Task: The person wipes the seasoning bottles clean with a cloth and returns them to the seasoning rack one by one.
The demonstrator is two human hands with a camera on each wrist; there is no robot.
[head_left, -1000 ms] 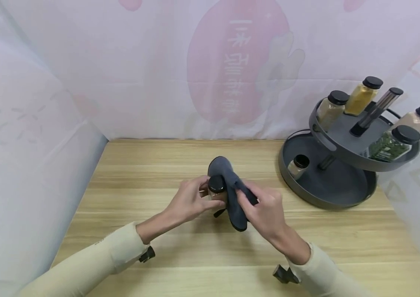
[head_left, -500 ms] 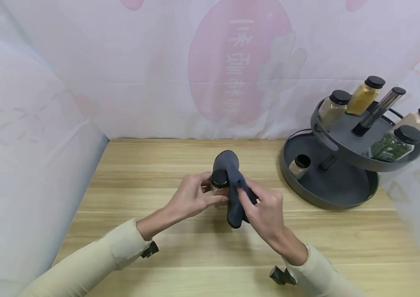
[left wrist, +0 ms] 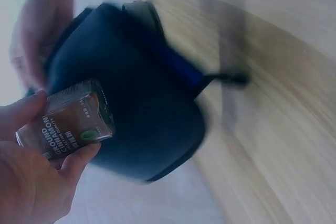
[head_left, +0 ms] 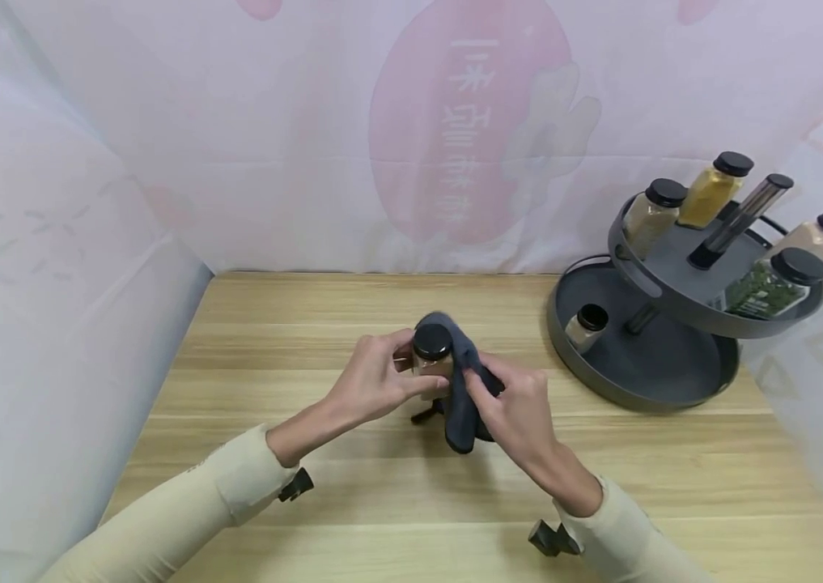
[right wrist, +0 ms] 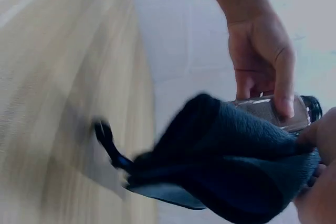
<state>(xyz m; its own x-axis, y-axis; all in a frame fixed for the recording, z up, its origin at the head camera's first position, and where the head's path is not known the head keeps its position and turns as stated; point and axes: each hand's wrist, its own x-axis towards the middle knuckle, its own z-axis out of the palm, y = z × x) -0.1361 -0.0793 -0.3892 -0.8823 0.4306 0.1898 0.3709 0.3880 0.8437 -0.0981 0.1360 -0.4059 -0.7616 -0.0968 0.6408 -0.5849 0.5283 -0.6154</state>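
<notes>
My left hand [head_left: 375, 376] holds a small clear spice jar [head_left: 432, 343] with a black lid, above the wooden table. Its label reads "Ground Cinnamon" in the left wrist view, where the jar [left wrist: 71, 121] sits between thumb and fingers. A dark blue-grey cloth [head_left: 460, 409] lies against the jar's right side. My right hand [head_left: 523, 409] pinches this cloth from the right. Folded and hanging down, the cloth [right wrist: 226, 145] has a short black strap [right wrist: 106, 137] dangling from it in the right wrist view. Part of the jar is hidden behind the cloth there.
A grey two-tier round rack [head_left: 644, 372] stands at the right. Several black-lidded jars stand on its upper tier, including a yellow one [head_left: 710, 198] and a green herb one [head_left: 768, 291]. A small jar [head_left: 586, 328] sits on the lower tier. Printed curtains border the table.
The jar has shifted slightly right and away from me. The cloth's upper end rose, then dropped behind the jar. Its black strap went out of sight and shows again below the jar.
</notes>
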